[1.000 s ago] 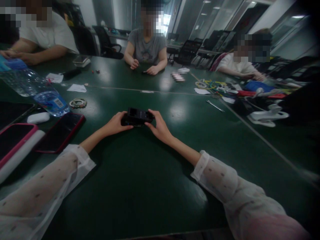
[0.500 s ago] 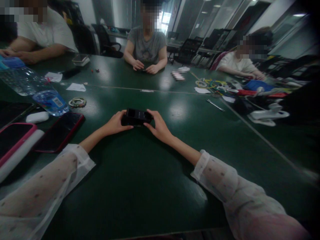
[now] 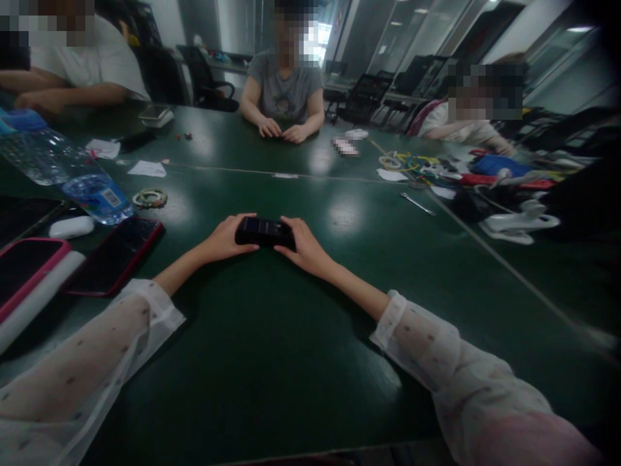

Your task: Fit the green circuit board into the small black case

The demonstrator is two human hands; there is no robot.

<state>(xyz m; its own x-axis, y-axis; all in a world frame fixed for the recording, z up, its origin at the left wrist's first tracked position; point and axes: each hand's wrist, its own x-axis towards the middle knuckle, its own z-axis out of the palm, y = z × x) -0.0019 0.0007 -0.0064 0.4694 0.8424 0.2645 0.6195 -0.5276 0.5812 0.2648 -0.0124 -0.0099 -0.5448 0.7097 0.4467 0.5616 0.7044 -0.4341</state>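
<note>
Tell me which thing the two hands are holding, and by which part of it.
A black box-shaped object, held by opposite ends: left hand at one, right hand at the other.

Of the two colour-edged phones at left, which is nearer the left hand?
The red-edged phone; the pink-edged phone lies farther from the left hand, cut off by the picture's left edge.

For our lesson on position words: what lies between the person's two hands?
In the head view, a black rectangular device lies between the left hand and right hand, held by both.
</note>
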